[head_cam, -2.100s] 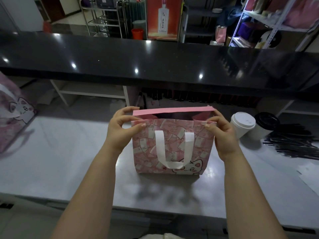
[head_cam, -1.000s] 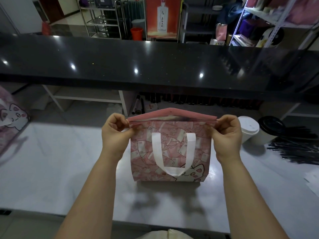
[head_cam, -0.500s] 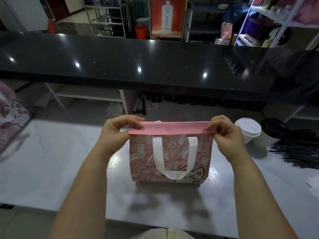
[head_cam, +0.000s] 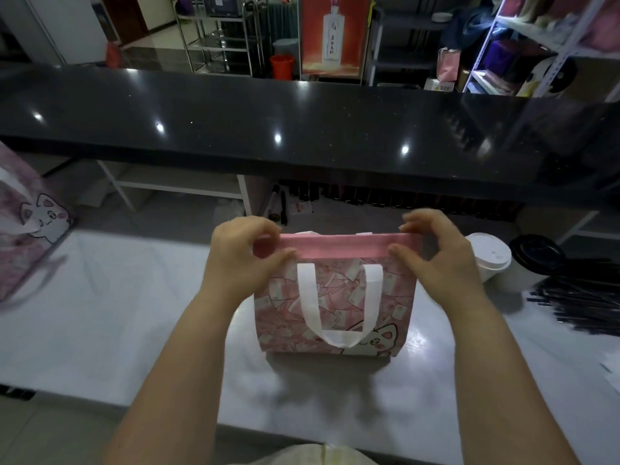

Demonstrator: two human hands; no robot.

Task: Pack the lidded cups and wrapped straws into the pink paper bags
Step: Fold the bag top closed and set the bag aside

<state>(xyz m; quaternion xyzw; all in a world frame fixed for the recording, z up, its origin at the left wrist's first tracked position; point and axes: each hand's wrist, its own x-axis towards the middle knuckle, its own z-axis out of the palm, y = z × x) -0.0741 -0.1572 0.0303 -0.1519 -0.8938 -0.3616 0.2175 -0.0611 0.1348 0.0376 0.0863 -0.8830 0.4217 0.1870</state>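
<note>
A pink paper bag (head_cam: 335, 307) with white handles and a cat print stands upright at the middle of the white counter (head_cam: 117, 313). Its top is folded over into a flat pink strip. My left hand (head_cam: 241, 260) pinches the strip's left end and my right hand (head_cam: 436, 260) pinches its right end. To the right of the bag stand a cup with a white lid (head_cam: 489, 253) and a cup with a black lid (head_cam: 536, 255). Black wrapped straws (head_cam: 580, 297) lie in a heap at the far right. What the bag holds is hidden.
Another pink cat-print bag (head_cam: 27, 223) stands at the counter's left edge. A raised black glossy bar top (head_cam: 302, 129) runs across behind the counter. White paper (head_cam: 612, 364) lies at the right edge. Shelves and racks fill the background.
The bag's mouth was open, then I pressed its two sides together and folded the top down. My thumbs now press the fold flat nearer the handles.
</note>
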